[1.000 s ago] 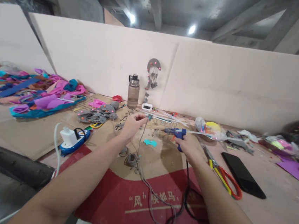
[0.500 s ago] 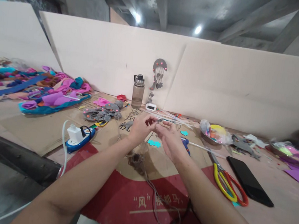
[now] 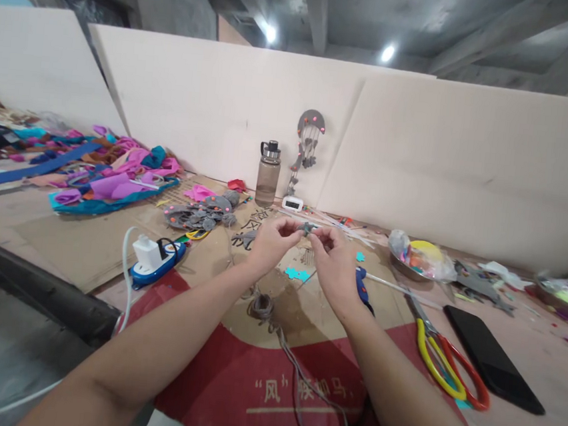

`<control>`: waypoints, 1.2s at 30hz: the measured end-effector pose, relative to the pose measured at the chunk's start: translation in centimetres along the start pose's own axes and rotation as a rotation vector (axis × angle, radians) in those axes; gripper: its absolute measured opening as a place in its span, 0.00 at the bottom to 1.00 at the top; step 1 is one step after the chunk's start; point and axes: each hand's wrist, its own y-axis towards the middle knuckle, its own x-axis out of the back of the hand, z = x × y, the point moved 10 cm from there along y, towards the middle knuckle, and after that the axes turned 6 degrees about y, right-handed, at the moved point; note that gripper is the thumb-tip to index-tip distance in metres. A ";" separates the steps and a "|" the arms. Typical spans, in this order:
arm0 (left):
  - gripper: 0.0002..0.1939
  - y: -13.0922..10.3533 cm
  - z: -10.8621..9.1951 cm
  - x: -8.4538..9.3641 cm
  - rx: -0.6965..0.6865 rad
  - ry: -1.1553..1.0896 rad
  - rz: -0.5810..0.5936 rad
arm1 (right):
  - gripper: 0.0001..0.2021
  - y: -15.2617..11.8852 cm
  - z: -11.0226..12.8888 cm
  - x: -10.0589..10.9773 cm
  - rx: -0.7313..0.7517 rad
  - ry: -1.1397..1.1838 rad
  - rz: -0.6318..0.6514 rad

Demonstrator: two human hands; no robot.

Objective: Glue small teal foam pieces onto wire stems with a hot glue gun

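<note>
Cardboard (image 3: 228, 375): red area reads “风”, one unclear character, 如马; black characters near bottle (image 3: 267, 183) partly covered. Left hand (image 3: 275, 244) and right hand (image 3: 333, 266) pinch small grey piece (image 3: 307, 228) between them, over cardboard. Glue gun (image 3: 360, 286) partly behind right hand; scissors (image 3: 423, 343), phone (image 3: 491, 357) farther right.

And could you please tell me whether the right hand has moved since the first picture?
Yes. Judged against the bottle, the right hand has moved left, from holding the glue gun to meeting the left hand at a small grey piece.
</note>
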 end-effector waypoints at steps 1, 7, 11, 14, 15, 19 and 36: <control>0.06 0.0 0.1 -0.1 0.012 -0.015 0.009 | 0.05 0.0 0.1 0.1 0.010 -0.020 -0.011; 0.06 -0.2 1.0 -0.8 0.030 -0.020 0.053 | 0.05 0.0 1.0 0.7 0.085 -0.162 -0.052; 0.07 -0.2 1.4 -0.8 0.044 -0.039 0.051 | 0.07 -0.1 1.6 0.8 0.141 -0.212 -0.066; 0.07 -0.2 1.3 -0.7 0.054 -0.045 0.043 | 0.08 -0.2 1.8 0.7 0.160 -0.237 -0.049; 0.07 -0.2 1.2 -0.7 0.052 -0.046 0.042 | 0.07 -0.3 1.9 0.6 0.167 -0.247 -0.044; 0.07 -0.2 0.8 -0.6 0.037 -0.045 0.031 | 0.03 -0.5 2.4 0.6 0.215 -0.266 -0.049; 0.10 -0.3 1.4 -1.8 0.065 -0.088 0.149 | 0.06 -0.2 1.7 0.7 0.244 -0.355 -0.032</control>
